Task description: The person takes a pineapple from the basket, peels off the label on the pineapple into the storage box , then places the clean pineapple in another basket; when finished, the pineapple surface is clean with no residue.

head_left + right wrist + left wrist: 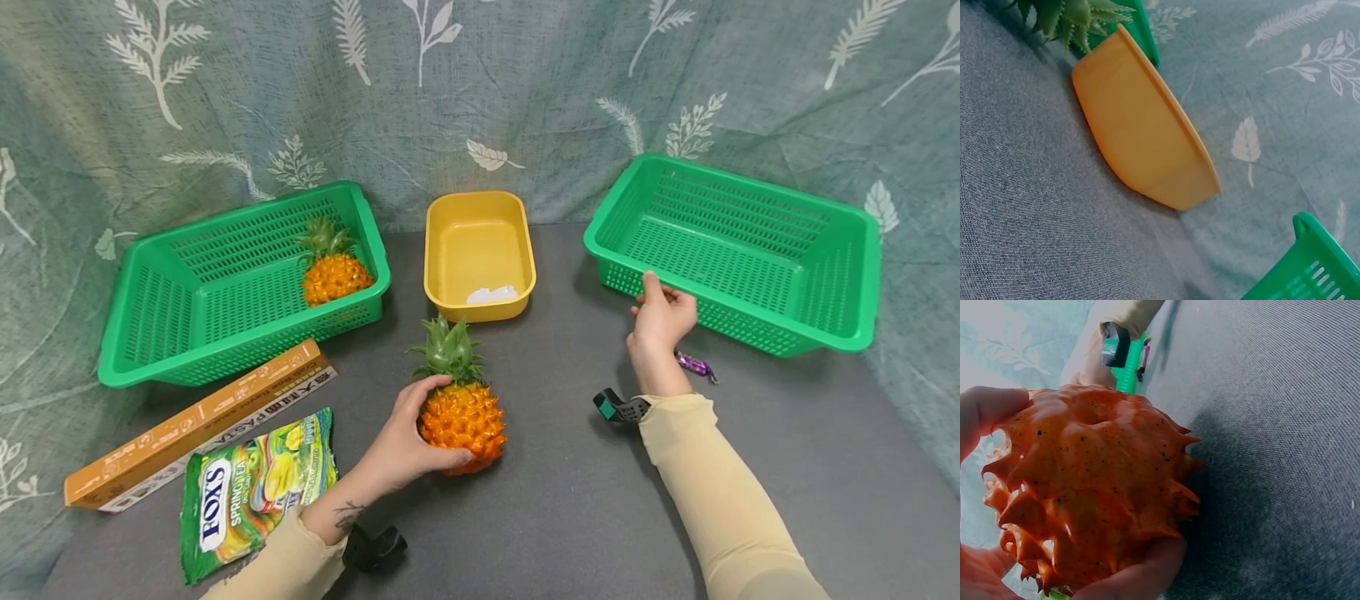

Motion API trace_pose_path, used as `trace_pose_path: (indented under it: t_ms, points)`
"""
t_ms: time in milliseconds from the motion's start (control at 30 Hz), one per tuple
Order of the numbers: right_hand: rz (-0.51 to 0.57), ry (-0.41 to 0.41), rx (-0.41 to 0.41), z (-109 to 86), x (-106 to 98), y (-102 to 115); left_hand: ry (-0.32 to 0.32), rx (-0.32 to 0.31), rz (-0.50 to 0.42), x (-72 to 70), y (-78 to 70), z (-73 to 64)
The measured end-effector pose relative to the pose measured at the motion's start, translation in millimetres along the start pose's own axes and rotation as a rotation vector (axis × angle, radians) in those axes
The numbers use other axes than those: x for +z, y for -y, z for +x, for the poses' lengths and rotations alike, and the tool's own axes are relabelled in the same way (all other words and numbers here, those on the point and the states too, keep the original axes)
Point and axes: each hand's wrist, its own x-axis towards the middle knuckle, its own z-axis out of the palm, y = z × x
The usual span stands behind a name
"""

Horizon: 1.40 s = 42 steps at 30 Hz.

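Note:
My left hand [408,433] grips a small orange pineapple [467,429] from its left side, thumb near the base and fingers by the green crown. Its spiky body fills much of the left wrist view, with fingers [1141,575] on either side. Over by the front wall of the right green basket [738,312], my right hand [662,321] has loosely curled fingers and no object visible in them. It overlaps the basket's rim in the head view and is out of sight in the right wrist view. A purple-wrapped candy [697,367] lies beside the right wrist.
Another pineapple [335,279] sits in the left green basket [225,354]. Between the baskets stands a yellow bin [480,312] holding a flat white item [492,294]. A pasta box [202,425] and a green FOX'S candy bag [258,483] lie at left. A patterned curtain [480,100] hangs behind.

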Motion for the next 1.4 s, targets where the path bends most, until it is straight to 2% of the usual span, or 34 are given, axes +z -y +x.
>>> trace_pose_path:
  t_ms: [433, 667, 900, 1100, 1333, 1400]
  points:
    - [-0.003, 0.001, -0.006, -0.8, -0.4, 0.5, -0.041, -0.064, -0.021, 1.7, -4.9, 0.5]
    - [0.0, 0.001, -0.01, -0.1, -0.4, -0.2, -0.064, -0.009, -0.038, -1.4, -3.1, -0.2]
    - [0.011, -0.001, -0.003, -0.2, -0.3, -0.1, -0.054, 0.009, -0.054, -13.0, 0.2, -3.8]
    - [0.006, -0.003, -0.006, 0.1, -0.2, 0.1, -0.049, 0.005, -0.05, -25.4, -5.5, -11.5]
    - [-0.001, -0.003, -0.006, 0.1, -0.4, 0.0, -0.01, -0.02, -0.023, -41.0, -9.2, -22.5]
    - [-0.002, -0.001, -0.004, 0.0, -0.4, -0.1, 0.0, -0.007, -0.008, -44.7, -10.8, -25.5]
